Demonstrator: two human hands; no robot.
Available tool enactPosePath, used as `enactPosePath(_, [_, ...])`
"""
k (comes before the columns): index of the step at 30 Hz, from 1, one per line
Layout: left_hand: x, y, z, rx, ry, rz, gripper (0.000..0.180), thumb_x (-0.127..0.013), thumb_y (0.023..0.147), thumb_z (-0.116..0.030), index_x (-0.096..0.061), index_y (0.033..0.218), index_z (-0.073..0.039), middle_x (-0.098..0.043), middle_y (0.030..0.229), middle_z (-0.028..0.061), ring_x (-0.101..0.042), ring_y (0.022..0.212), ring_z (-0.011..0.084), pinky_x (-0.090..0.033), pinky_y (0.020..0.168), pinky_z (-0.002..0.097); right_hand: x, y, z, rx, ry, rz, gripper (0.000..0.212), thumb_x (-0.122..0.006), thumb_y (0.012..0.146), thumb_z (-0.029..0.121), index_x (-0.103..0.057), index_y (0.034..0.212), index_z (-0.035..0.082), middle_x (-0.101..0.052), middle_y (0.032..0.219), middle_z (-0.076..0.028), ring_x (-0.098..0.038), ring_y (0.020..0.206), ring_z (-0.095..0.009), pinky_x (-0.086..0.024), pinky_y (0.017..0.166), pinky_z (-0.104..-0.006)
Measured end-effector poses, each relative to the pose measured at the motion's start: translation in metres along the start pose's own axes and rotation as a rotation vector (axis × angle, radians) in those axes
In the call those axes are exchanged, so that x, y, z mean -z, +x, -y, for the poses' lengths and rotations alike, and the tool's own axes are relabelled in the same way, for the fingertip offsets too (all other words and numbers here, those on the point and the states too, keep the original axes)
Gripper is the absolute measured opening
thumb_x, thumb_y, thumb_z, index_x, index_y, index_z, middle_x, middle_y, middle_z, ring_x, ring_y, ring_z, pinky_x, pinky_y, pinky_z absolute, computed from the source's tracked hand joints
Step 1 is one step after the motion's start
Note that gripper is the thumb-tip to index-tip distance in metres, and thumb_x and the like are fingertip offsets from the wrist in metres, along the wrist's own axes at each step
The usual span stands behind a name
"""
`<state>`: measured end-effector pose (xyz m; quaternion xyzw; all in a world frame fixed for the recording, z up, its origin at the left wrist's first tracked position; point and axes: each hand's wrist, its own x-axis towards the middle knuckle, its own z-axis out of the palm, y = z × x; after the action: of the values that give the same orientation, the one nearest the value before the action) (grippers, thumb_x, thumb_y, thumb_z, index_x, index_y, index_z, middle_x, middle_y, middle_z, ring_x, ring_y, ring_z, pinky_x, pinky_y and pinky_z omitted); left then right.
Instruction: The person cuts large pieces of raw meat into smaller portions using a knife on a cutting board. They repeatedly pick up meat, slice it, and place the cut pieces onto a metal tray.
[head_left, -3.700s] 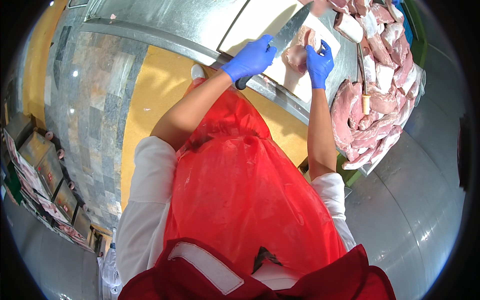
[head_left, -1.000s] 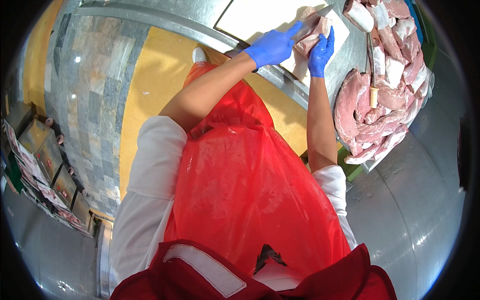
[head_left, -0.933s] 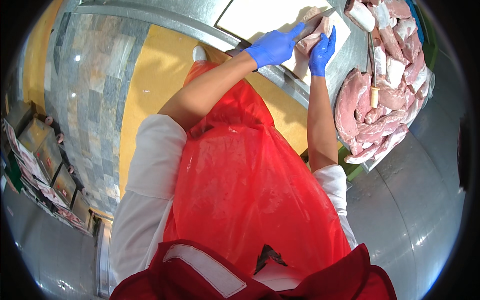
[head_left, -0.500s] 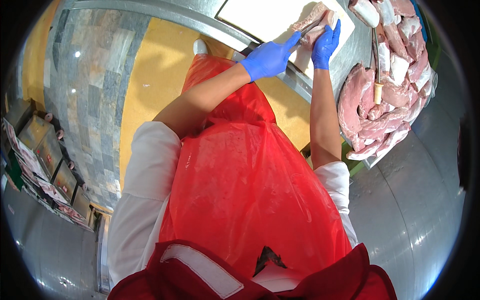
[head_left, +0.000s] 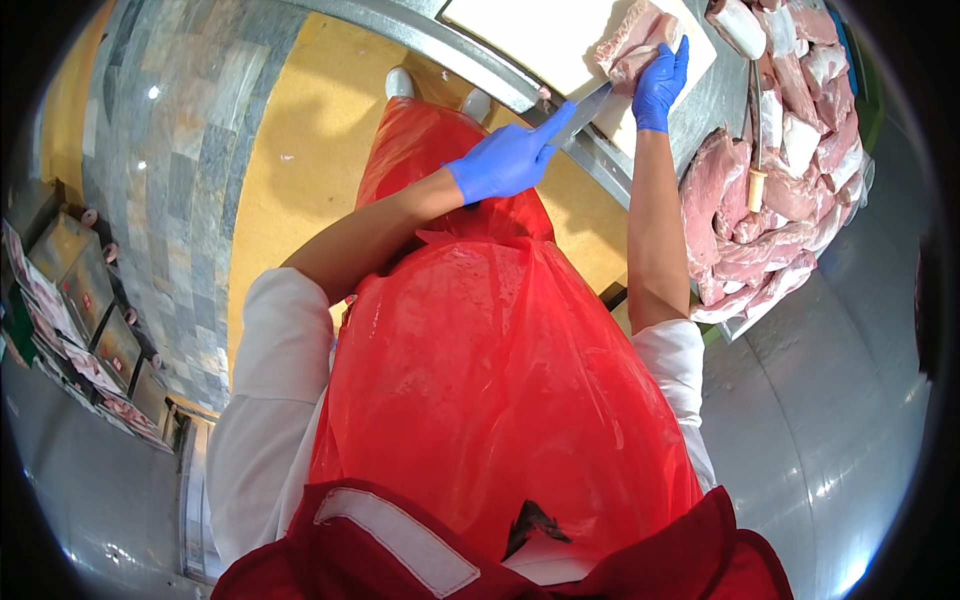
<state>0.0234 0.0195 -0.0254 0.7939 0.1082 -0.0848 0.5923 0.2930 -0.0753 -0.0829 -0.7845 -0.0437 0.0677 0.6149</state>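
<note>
My left hand (head_left: pixel 500 163), in a blue glove, is closed round a knife (head_left: pixel 583 115), the index finger stretched along it toward the blade. The blade points up and right, its tip close to the lower edge of a piece of raw meat (head_left: pixel 638 38). That piece, pink with a paler side, lies on a white cutting board (head_left: pixel 530 35). My gloved right hand (head_left: pixel 660 88) grips its right side, the thumb and fingers partly round it. The knife handle is hidden in my left hand.
Right of the board, raw meat pieces (head_left: pixel 760 250) are heaped on a tray. A thin rod with a cream handle (head_left: pixel 756 188) lies across them. The metal table edge (head_left: pixel 400 25) runs past my red apron (head_left: pixel 480 370). Boxes (head_left: pixel 90 300) stand far left.
My left hand has drawn the knife back, down and left, out from the meat. The meat now sits more closed together, with my right hand still on it.
</note>
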Motion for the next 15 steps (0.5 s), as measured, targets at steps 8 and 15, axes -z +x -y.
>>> enactPosePath(8, [0.077,-0.078,-0.014,0.190,-0.011,0.190,0.063,-0.047,0.101,-0.016,-0.026,0.160,-0.020,-0.061,0.071,0.0264,-0.060,0.061,0.0400,-0.048,0.063,0.0504,0.013,0.008,0.025,0.075,-0.399,0.224,0.079,-0.073,0.085,0.031,-0.041,0.148,-0.004,-0.062,0.121,-0.024,-0.062,0.106,-0.029,-0.052,0.092,-0.0406])
enactPosePath(15, [0.123,-0.083,-0.015,0.261,-0.016,-0.101,0.063,-0.051,0.100,-0.017,-0.030,0.159,-0.024,-0.062,0.071,0.0252,-0.063,0.060,0.0338,-0.049,0.063,0.0398,0.033,0.009,0.032,0.189,-0.840,0.236,0.085,-0.083,0.067,0.039,-0.055,0.139,0.004,-0.066,0.111,-0.026,-0.067,0.098,-0.035,-0.055,0.089,-0.0420])
